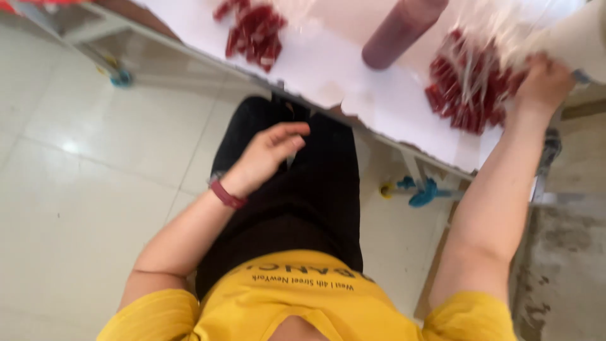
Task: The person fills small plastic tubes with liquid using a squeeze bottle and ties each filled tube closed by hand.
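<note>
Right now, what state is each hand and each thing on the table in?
Left hand: empty, fingers loosely curled, held over the lap below the table edge.
Right hand: on the table, touching the right pile; grip blurred.
Right pile: red pieces heaped under clear plastic.
Left pile: red pieces, loose, untouched.
Cylinder: dark red, lying on the table.

the worktop (334,69) lies ahead of the person, its edge running slantwise above the lap. on it, a heap of small sticks (255,31) lies to the left, a roll (401,28) stands in the middle, and a bagged heap (470,88) lies to the right. the right hand (546,82) rests on the bagged heap's right side. the left hand (271,155) hangs before the worktop, above the lap.
</note>
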